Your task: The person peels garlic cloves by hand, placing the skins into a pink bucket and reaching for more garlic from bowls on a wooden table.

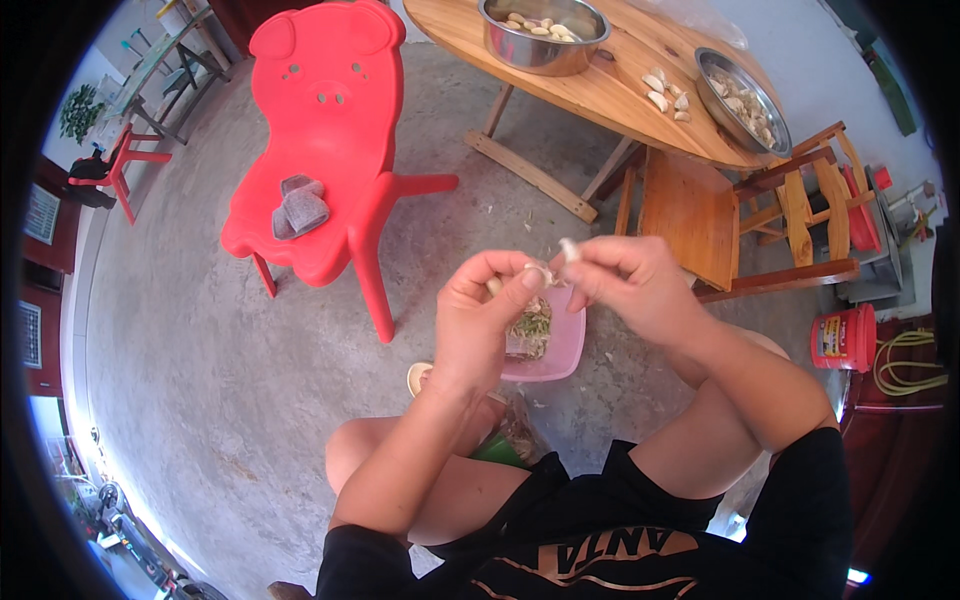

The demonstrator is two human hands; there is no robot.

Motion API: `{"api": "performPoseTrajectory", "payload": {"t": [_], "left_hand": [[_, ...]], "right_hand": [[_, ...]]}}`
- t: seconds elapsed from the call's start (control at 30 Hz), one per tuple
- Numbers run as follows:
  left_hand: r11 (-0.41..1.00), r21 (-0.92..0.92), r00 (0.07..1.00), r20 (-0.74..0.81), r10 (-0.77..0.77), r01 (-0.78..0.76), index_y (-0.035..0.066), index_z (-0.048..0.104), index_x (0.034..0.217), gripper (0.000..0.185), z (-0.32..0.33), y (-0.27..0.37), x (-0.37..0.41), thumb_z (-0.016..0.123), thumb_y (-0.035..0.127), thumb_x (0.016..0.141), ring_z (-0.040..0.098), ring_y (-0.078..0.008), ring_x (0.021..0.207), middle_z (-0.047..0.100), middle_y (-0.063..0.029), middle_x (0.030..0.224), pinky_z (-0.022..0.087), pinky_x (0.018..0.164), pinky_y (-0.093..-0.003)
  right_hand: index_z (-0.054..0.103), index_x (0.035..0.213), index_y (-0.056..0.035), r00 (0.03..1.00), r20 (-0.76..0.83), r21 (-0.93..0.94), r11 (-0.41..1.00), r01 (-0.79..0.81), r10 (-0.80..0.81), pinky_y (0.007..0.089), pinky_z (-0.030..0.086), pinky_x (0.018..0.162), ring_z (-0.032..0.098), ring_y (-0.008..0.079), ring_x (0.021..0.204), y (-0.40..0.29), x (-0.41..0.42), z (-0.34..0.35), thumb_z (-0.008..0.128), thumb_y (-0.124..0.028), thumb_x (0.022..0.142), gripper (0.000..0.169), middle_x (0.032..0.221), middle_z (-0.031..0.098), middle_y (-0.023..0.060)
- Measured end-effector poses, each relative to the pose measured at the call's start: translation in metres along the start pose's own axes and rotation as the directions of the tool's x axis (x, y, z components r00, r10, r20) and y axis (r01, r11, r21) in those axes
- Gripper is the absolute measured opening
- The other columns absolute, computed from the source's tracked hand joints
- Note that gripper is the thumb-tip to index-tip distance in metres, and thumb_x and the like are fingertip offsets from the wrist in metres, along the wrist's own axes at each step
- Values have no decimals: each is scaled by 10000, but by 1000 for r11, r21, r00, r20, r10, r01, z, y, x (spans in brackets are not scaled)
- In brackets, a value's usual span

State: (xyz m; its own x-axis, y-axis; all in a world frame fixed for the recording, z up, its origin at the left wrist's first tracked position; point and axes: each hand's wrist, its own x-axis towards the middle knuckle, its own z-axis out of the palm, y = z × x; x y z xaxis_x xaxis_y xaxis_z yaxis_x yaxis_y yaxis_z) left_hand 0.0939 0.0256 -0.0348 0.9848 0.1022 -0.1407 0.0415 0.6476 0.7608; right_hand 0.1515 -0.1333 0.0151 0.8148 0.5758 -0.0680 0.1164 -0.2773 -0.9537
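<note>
Both my hands meet above a pink plastic basin on the floor, which holds garlic skins and green scraps. My left hand pinches a garlic clove and some skin between thumb and fingers. Between the thumb and fingers of my right hand is a whitish piece, a garlic clove or its skin; blur hides which. On the wooden table, a steel pot contains peeled cloves, several unpeeled garlic cloves lie loose, and a steel bowl holds more unpeeled garlic.
A red plastic pig-faced chair with a grey cloth on its seat stands ahead to the left. A wooden chair is at the right, near a red bucket and a coiled yellow hose. A green object lies below the basin.
</note>
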Motion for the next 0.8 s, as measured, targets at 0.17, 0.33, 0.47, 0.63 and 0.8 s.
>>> {"api": "performPoseTrajectory", "payload": {"t": [0.17,0.33,0.47,0.63,0.8], "left_hand": [[991,-131,987,158,32,-11,36,579,991,155,-11,7,3,611,92,850,377,-53,587,574,-9,848,319,550,-192],[992,-124,979,202,30,-5,33,569,1023,179,-9,8,3,600,88,855,384,-55,592,583,-27,882,325,553,-191],[998,-71,978,209,12,3,33,568,1032,180,-5,9,1,592,70,858,427,-50,621,596,-38,909,340,560,-184],[996,85,989,147,-23,10,26,562,1083,235,3,7,-5,592,48,851,496,-50,720,580,19,824,409,651,-199],[968,247,959,282,-21,-51,20,530,1141,262,0,16,-5,514,72,885,455,-45,679,554,6,835,360,599,-167]], "right_hand": [[536,948,42,989,139,503,856,-118,54,291,533,591,617,199,720,-9,9,-18,473,-185,854,254,933,600,199],[520,849,8,960,239,610,747,-263,142,231,447,459,536,138,592,-14,7,-13,456,-273,886,290,753,550,113],[538,815,-26,880,373,331,844,-422,294,196,317,410,407,63,477,-9,3,-14,464,-399,921,395,598,450,0],[559,787,-19,907,337,250,904,-346,254,192,302,454,380,43,498,-13,-1,-7,476,-350,937,373,572,440,-26],[573,757,-20,940,309,67,982,-176,147,213,315,483,399,44,533,-5,0,-9,485,-298,935,341,576,464,-31]]}}
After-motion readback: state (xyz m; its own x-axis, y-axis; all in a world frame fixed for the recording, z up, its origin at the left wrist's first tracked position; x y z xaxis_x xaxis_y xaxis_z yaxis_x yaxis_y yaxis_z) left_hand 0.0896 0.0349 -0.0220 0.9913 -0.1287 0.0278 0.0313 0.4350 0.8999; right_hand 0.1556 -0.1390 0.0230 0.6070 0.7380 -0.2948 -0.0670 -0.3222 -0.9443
